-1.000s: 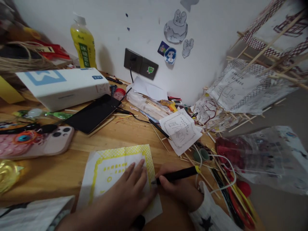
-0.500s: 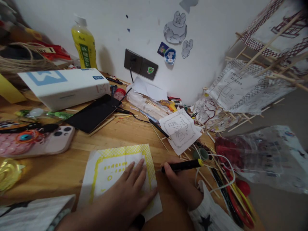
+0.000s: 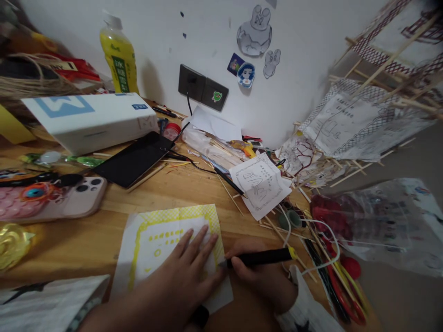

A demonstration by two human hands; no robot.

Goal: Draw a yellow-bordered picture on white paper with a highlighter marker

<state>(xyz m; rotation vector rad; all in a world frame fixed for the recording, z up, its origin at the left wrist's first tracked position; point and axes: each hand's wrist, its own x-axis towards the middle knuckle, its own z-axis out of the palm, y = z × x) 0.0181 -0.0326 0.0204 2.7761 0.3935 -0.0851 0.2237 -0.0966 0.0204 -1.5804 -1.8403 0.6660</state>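
Observation:
A white sheet of paper (image 3: 121, 276) with a yellow crosshatched border, yellow lettering and small yellow shapes lies on the wooden table. My left hand (image 3: 187, 267) rests flat on it with fingers spread, covering its lower middle. Between the fingers of my right hand (image 3: 259, 276) is a black marker (image 3: 263, 257) with a yellow end. Its tip reaches the right border of the sheet, close to my left fingers. A dark rounded object (image 3: 200, 317), perhaps the marker's cap, shows under my left hand.
Behind the sheet lie a black tablet (image 3: 133, 159), a white box (image 3: 104, 124) and a phone (image 3: 83, 196). A small paper with a line drawing (image 3: 261, 184) lies farther right, near thin sticks, a white cable (image 3: 328, 226) and red-handled scissors (image 3: 346, 290). A stick frame with drawn papers (image 3: 356, 120) stands beyond.
My right hand has moved left and slightly down, bringing the marker's tip onto the sheet's right border. My left hand stays on the paper. The view has shifted slightly.

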